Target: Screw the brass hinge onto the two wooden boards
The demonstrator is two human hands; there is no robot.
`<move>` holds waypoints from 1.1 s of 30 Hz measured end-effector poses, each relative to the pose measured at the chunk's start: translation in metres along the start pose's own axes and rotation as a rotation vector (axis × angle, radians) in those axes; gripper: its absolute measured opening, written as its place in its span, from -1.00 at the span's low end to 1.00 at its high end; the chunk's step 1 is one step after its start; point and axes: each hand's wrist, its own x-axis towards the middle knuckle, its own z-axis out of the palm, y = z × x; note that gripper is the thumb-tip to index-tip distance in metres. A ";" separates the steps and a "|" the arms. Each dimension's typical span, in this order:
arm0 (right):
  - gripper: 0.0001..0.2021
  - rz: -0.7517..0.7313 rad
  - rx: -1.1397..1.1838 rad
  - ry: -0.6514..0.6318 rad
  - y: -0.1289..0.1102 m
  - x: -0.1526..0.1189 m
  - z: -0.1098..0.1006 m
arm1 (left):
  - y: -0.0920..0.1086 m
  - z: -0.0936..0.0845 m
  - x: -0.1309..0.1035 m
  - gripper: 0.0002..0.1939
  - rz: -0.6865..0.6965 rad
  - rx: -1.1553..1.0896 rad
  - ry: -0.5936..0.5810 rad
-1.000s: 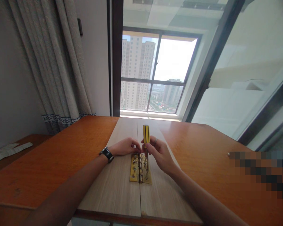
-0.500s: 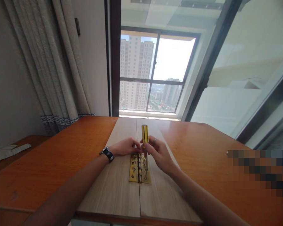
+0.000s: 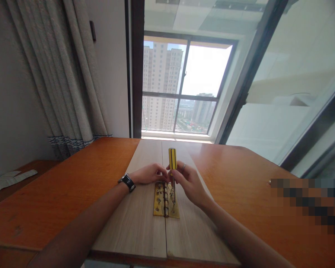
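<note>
A yellow and black screwdriver (image 3: 172,158) stands nearly upright, its shaft held by my right hand (image 3: 188,181) just below the handle. Its tip meets the right leaf of a brass hinge (image 3: 159,205), at a screw. The hinge lies across the seam between two pale wooden boards (image 3: 139,230), with several screws on its leaves. My left hand (image 3: 153,174) has curled fingers at the hinge's far end, close to the right fingertips; what they pinch, if anything, is hidden.
The boards lie on an orange-brown wooden table (image 3: 229,167). A grey curtain (image 3: 72,74) hangs at the left, beside white strips (image 3: 13,181) on a lower surface. Beyond the table's far edge is a window (image 3: 181,95). A blurred patch covers the right edge.
Hands, screwdriver and hinge sit almost where they were, all shifted very slightly right in view. The screwdriver is still in my right hand.
</note>
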 end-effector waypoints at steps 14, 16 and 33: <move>-0.76 -0.003 0.005 0.015 -0.003 0.000 0.001 | -0.003 0.001 0.000 -0.85 0.028 0.081 -0.009; -0.75 -0.004 0.006 0.013 -0.002 0.000 0.001 | -0.003 0.001 0.000 -0.85 0.026 0.083 -0.006; -0.77 0.003 0.072 -0.010 0.003 0.000 -0.002 | -0.002 -0.002 -0.004 -0.77 0.102 0.047 -0.022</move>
